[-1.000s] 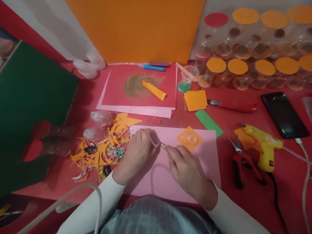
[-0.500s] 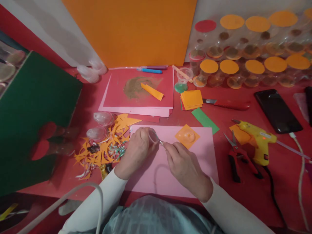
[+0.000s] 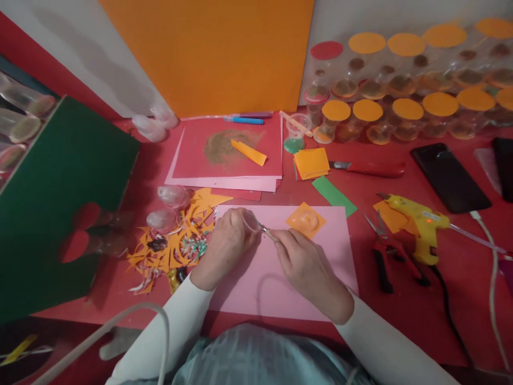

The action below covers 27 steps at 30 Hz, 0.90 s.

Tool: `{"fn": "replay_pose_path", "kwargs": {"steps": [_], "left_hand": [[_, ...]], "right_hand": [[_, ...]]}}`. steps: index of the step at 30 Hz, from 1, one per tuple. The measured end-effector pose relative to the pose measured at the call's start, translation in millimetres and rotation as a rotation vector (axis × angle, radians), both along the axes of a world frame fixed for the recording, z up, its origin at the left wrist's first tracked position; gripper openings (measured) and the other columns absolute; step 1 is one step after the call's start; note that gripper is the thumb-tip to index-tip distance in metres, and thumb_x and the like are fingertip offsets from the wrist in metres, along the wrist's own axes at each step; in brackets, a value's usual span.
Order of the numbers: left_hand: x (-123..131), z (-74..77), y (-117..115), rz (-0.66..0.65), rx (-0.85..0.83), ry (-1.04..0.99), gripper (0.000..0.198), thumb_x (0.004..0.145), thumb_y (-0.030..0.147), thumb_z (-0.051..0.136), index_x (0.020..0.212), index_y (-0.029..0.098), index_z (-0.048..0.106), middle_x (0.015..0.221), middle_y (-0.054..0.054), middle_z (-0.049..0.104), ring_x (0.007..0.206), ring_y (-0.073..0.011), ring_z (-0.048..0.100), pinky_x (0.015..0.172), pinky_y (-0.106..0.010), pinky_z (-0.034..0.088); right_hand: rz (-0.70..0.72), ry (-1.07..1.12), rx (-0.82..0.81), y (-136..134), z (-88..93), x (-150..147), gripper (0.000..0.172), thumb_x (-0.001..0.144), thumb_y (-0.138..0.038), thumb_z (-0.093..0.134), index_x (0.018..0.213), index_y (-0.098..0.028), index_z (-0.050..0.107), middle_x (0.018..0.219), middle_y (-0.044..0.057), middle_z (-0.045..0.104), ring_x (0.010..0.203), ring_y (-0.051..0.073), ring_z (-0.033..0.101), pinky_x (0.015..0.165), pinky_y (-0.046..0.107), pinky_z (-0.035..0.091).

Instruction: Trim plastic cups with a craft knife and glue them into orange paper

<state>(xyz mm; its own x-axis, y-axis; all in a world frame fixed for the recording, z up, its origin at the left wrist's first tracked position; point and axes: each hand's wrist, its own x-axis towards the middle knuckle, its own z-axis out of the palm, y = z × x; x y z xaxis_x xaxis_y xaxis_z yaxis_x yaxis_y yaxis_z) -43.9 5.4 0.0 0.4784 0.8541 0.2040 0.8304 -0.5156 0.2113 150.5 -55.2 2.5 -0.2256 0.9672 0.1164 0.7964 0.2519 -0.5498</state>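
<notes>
My left hand is closed around a clear plastic cup-like piece, its round rim facing up and to the right. Pinched in my right hand is a thin metal-tipped tool, whose tip meets the cup piece's rim; its exact kind is too small to make out. Both hands are over a pink sheet of paper. Beyond my right hand lies an orange paper square with a clear bottle-top piece on it. Left of my left hand is a heap of orange paper scraps.
To the right are red-handled pruning shears, a yellow glue gun, a phone and a red-handled knife. Clear bottle pieces with orange discs line the back right. A green board stands at left.
My right hand has drawn slightly right, so more of the tool's handle shows. The left hand keeps its hold on the cup piece. The camera's view has shifted a little.
</notes>
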Motion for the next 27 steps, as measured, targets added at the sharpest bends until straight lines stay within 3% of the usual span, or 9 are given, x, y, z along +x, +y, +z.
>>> {"fn": "replay_pose_path", "kwargs": {"steps": [8,21,27], "left_hand": [[0.4,-0.8,-0.8,0.029,-0.019,-0.022,0.020,0.088,0.025,0.058,0.104,0.019,0.047,0.090,-0.008,0.065,0.079,-0.0239,0.065,0.070,-0.036,0.053],[2.9,-1.6,-0.6,0.032,-0.065,-0.041,0.020,0.087,0.024,0.059,0.101,0.020,0.046,0.088,-0.006,0.063,0.076,-0.0241,0.064,0.068,-0.037,0.052],[0.6,0.7,-0.5,0.005,-0.089,-0.089,0.018,0.089,0.025,0.057,0.103,0.020,0.046,0.090,-0.007,0.064,0.076,-0.0239,0.064,0.068,-0.036,0.051]], "right_hand": [[0.000,0.009,0.026,-1.8,1.5,0.1,0.026,0.102,-0.019,0.041,0.113,-0.022,0.064,0.089,0.004,0.069,0.081,0.018,0.067,0.068,0.026,0.049],[0.110,-0.254,0.034,3.6,4.7,-4.2,0.034,0.095,-0.009,0.048,0.125,-0.020,0.061,0.090,0.004,0.065,0.077,0.017,0.065,0.053,0.026,0.043],[0.048,-0.143,0.043,4.6,2.8,-1.5,0.030,0.099,-0.017,0.046,0.124,-0.022,0.063,0.090,0.004,0.067,0.077,0.016,0.066,0.059,0.025,0.048]]}}
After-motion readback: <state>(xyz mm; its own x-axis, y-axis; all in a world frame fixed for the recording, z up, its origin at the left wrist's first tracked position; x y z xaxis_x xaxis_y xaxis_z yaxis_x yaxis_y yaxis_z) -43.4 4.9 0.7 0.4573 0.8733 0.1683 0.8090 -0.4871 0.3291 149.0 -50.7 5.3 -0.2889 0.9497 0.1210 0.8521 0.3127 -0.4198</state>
